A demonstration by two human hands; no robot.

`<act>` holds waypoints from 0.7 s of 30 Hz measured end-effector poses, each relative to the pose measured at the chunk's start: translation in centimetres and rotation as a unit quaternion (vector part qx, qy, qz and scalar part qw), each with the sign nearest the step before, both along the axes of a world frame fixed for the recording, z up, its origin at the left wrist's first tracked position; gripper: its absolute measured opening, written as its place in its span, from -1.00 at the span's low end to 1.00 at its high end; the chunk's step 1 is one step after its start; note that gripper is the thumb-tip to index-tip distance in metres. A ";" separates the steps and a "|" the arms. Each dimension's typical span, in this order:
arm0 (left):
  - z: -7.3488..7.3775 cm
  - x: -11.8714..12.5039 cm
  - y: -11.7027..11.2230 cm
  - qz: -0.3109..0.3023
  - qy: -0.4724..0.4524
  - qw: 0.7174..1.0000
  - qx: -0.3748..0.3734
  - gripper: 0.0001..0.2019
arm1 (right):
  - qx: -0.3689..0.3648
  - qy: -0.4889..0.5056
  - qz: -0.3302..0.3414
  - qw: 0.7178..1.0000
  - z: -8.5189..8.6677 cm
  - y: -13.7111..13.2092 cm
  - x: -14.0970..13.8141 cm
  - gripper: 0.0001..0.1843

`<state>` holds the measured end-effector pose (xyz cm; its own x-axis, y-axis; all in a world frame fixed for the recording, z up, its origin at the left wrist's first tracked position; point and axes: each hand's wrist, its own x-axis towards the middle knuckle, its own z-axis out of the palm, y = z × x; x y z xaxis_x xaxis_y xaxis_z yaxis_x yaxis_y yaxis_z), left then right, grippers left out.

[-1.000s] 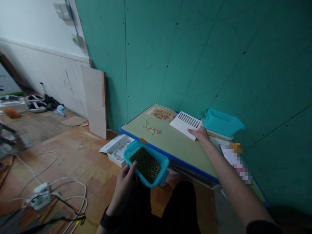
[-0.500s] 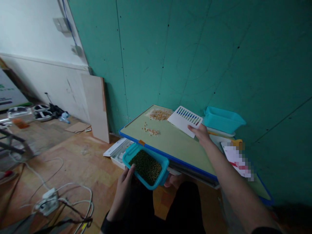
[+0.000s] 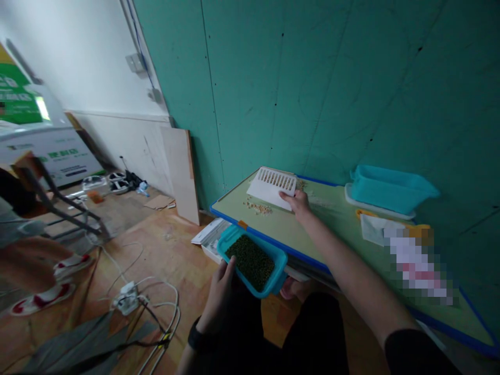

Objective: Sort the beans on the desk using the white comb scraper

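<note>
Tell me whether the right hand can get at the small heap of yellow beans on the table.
Probably yes: the right hand, holding the white scraper, is right beside the heap, nothing between them.

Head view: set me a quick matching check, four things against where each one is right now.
1 green-bean tub
2 white slotted scraper
3 loose pale beans
4 turquoise bin

A lying on the table beside the scraper
B in the right hand
C at the table's back, by the wall
D in the left hand, off the table's edge

Pairs: 1-D, 2-B, 3-A, 4-C.
</note>
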<state>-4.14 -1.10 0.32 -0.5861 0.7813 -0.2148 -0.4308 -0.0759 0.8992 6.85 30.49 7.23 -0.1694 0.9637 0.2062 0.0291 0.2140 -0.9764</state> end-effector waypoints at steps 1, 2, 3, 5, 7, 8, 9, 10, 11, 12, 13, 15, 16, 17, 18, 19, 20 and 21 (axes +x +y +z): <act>-0.3 0.0 0.1 0.012 0.004 1.000 0.000 -0.38 | 0.000 -0.005 0.006 1.000 -0.2 -0.1 0.1 -0.57; -0.6 0.0 0.2 0.005 0.008 1.000 -0.003 -0.37 | 0.003 -0.009 0.013 1.000 -0.3 -0.3 0.2 -0.58; -0.8 0.0 0.3 0.002 0.012 1.000 0.000 -0.37 | 0.007 -0.013 0.017 1.000 -0.2 -0.4 0.2 -0.59; -1.1 0.1 0.4 -0.001 0.027 1.000 0.006 -0.40 | 0.012 -0.020 0.018 1.000 -0.1 -0.8 0.3 -0.63; -1.2 0.1 0.4 0.001 0.035 0.999 0.000 -0.42 | 0.012 -0.025 0.012 1.000 0.1 -1.1 0.2 -0.66; -1.1 0.2 0.4 0.003 0.037 0.999 -0.005 -0.41 | 0.011 -0.027 0.011 1.000 0.2 -1.3 0.1 -0.67; -1.1 0.3 0.4 0.006 0.039 0.999 -0.007 -0.41 | 0.010 -0.031 0.011 0.999 0.3 -1.4 0.1 -0.67; -1.1 0.3 0.4 0.008 0.039 0.999 -0.005 -0.40 | 0.009 -0.034 0.013 0.999 0.4 -1.4 0.0 -0.66; -1.1 0.3 0.4 0.008 0.038 0.999 -0.002 -0.40 | 0.009 -0.037 0.016 0.999 0.5 -1.5 0.0 -0.66; -1.2 0.3 0.4 0.006 0.037 0.999 0.002 -0.40 | 0.008 -0.039 0.021 0.999 0.5 -1.5 0.0 -0.66; -1.2 0.3 0.4 0.005 0.036 0.999 0.004 -0.40 | 0.009 -0.040 0.027 0.999 0.6 -1.6 0.0 -0.67; -1.4 0.2 0.4 0.009 0.037 0.999 0.001 -0.39 | 0.011 -0.042 0.040 0.998 0.8 -1.8 0.1 -0.69; -1.4 0.1 0.4 0.012 0.041 0.999 -0.001 -0.39 | 0.011 -0.045 0.043 0.998 0.9 -1.9 0.1 -0.70; -1.5 0.0 0.4 0.016 0.045 0.999 -0.001 -0.40 | 0.009 -0.050 0.044 0.998 1.1 -2.1 0.1 -0.71; -1.5 0.0 0.4 0.018 0.050 0.999 0.000 -0.40 | 0.006 -0.054 0.044 0.998 1.2 -2.3 0.1 -0.72; -1.5 0.0 0.3 0.018 0.053 0.998 0.002 -0.40 | 0.003 -0.057 0.043 0.997 1.4 -2.5 0.1 -0.73; -1.4 0.0 0.3 0.017 0.055 0.998 0.002 -0.40 | 0.001 -0.059 0.044 0.997 1.6 -2.6 0.0 -0.74; -1.4 0.1 0.3 0.015 0.055 0.998 0.000 -0.40 | -0.002 -0.059 0.047 0.997 1.7 -2.8 0.0 -0.75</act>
<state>-4.07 -0.84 -1.12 -0.6298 0.7626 -0.1474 -0.3268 -0.0880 0.9410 6.88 27.67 8.93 -0.2808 0.9437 0.1751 0.1232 0.2164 -0.9685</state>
